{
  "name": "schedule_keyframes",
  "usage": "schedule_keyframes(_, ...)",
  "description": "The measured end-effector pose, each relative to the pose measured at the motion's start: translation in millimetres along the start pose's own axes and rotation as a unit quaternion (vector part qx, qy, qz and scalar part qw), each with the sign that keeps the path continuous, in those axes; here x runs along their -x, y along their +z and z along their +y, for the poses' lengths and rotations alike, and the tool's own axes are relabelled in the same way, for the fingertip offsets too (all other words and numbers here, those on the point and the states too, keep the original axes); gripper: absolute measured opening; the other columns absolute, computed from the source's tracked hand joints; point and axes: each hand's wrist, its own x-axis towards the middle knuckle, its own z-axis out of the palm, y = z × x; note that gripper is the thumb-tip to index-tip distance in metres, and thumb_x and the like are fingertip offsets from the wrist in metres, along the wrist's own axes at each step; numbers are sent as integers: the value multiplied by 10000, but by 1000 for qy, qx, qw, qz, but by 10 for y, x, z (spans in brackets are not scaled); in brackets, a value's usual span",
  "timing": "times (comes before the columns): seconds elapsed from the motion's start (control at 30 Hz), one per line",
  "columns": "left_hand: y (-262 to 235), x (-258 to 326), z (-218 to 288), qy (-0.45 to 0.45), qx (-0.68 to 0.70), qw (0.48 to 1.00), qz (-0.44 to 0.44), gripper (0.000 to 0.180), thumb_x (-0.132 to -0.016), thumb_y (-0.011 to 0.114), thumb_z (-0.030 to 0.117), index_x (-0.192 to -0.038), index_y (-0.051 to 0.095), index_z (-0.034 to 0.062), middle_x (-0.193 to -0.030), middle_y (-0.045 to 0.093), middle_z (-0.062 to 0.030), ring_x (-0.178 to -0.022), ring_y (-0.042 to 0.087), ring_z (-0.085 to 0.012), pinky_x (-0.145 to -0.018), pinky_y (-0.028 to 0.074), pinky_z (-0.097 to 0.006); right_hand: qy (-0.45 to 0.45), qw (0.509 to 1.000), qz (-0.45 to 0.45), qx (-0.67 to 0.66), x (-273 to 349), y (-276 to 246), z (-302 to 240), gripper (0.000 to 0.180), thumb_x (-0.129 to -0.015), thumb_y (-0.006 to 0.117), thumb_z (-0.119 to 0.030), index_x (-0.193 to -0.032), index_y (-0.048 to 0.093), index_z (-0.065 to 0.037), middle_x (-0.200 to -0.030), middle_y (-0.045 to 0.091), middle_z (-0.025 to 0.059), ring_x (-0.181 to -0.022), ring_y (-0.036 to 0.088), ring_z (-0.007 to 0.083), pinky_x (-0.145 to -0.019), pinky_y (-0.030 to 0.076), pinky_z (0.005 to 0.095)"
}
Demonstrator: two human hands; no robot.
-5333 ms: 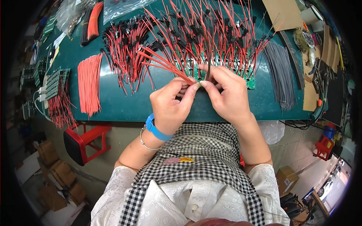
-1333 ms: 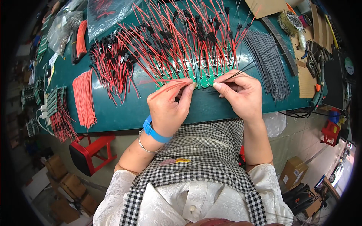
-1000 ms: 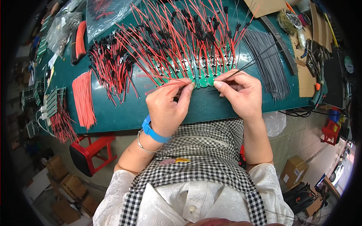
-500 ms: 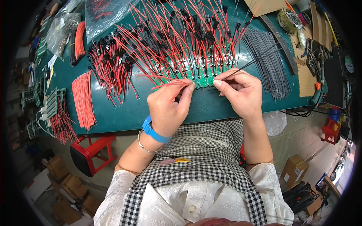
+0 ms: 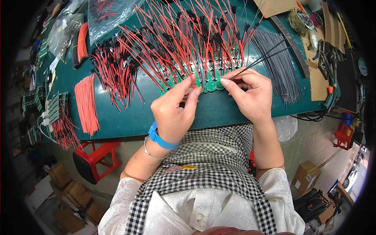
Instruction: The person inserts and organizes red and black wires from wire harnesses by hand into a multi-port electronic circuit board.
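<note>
My left hand [image 5: 174,102] is closed in a pinch at the near edge of the green circuit boards [image 5: 211,85], and a red wire [image 5: 193,81] shows between its fingers. How many red wires it holds I cannot tell. At the right end of that edge, my right hand [image 5: 250,91] pinches a few thin black wires [image 5: 270,58], whose free ends slant up to the right. Behind both hands, red and black wires with black connectors [image 5: 203,31] rise from the boards in a dense row. My fingers hide part of the board edge.
Loose black wires [image 5: 276,62] lie fanned on the right of the green table [image 5: 219,113]. On the left lie a red wire bundle [image 5: 87,105] and a connector-wire pile [image 5: 115,66]. A dark metal bar [image 5: 290,45] and a soldering iron [image 5: 332,92] are far right. A red stool [image 5: 96,160] stands below.
The red wires that lay leftward across my left hand no longer stick out that way; red wire now points upward between its fingers. The black wires in my right hand have tilted slightly.
</note>
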Motion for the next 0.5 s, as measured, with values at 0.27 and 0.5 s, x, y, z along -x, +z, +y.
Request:
schedule_keyframes(0.27,-54,-97,206,-72,112,988,-83,109,-882,674,-39,-985,662,-73,-828,707,-97,-676,672,-103,-599,545,-218,-13,1000,5,4,9,28,38,71,-767,750,20,-815,710,53,-783,699,89,-595,618,86,-534,489,210)
schedule_keyframes(0.5,116,-122,177,-106,120,986,-49,52,-841,711,-15,-861,665,-31,-769,711,-89,-672,703,-120,-588,567,-245,-29,995,-65,70,-22,-1,-26,83,-796,707,12,-874,694,37,-793,677,108,-586,626,136,-535,491,258)
